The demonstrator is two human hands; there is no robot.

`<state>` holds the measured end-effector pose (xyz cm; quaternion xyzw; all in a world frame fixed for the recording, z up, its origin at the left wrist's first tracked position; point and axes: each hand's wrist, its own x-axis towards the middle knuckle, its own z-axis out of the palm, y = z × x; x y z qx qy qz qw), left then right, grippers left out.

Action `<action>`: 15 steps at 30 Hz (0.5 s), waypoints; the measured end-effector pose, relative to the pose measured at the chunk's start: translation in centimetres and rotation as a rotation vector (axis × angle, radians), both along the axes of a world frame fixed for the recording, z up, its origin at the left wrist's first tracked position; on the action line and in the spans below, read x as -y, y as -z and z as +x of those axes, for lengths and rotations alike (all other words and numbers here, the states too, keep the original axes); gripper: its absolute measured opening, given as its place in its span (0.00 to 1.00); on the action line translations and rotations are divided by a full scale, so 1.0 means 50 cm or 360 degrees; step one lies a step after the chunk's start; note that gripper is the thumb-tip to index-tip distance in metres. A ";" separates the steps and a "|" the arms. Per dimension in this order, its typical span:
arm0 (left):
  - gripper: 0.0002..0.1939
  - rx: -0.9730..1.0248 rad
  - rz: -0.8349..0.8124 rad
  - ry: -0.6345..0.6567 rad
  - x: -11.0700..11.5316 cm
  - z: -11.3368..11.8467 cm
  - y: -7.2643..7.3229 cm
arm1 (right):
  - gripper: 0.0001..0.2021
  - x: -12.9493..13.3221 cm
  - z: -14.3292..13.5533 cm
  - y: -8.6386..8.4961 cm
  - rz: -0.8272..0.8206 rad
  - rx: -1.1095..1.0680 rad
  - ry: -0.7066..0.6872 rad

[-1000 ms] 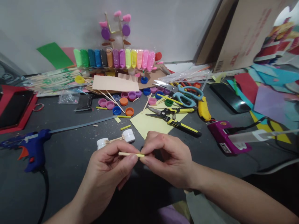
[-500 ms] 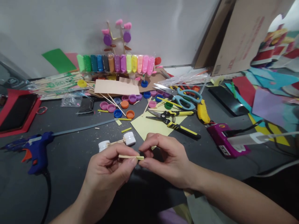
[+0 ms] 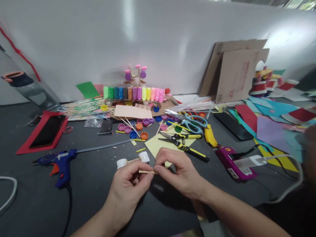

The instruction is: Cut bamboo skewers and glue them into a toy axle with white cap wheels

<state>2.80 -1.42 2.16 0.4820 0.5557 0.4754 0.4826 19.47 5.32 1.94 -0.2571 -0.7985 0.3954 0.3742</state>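
My left hand (image 3: 129, 189) pinches a thin pale wooden stick (image 3: 145, 171) between thumb and forefinger. At the stick's right end, my right hand (image 3: 177, 172) is closed too, its thumb and forefinger tips on the stick; its other fingers curl inward. The stick lies almost level, partly covered by the fingers. Just beyond my left hand are two white bottle caps (image 3: 144, 157) joined by a small wooden stick. A short yellow-green piece (image 3: 141, 150) lies behind them on the dark table.
A blue glue gun (image 3: 63, 168) lies at left. Yellow-black pliers (image 3: 184, 144) rest on yellow paper (image 3: 153, 144), near blue-handled scissors (image 3: 195, 121) and a yellow cutter (image 3: 209, 135). Coloured caps (image 3: 144, 135) and clay packets (image 3: 134, 93) stand behind. At right is a purple power adapter (image 3: 234, 164).
The view has tilted up and shifted, showing more wall and a bottle at left. My right fingertips, earlier just off the stick's end, now close on it.
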 end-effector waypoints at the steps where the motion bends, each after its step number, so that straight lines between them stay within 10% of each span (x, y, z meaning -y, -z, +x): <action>1: 0.07 -0.0005 -0.0007 0.0027 0.001 -0.002 0.000 | 0.09 0.000 -0.002 -0.002 -0.0024 0.0028 0.0007; 15: 0.02 0.0370 0.0024 -0.0058 0.013 -0.022 -0.074 | 0.12 -0.071 -0.079 -0.071 -0.0152 0.0437 0.0045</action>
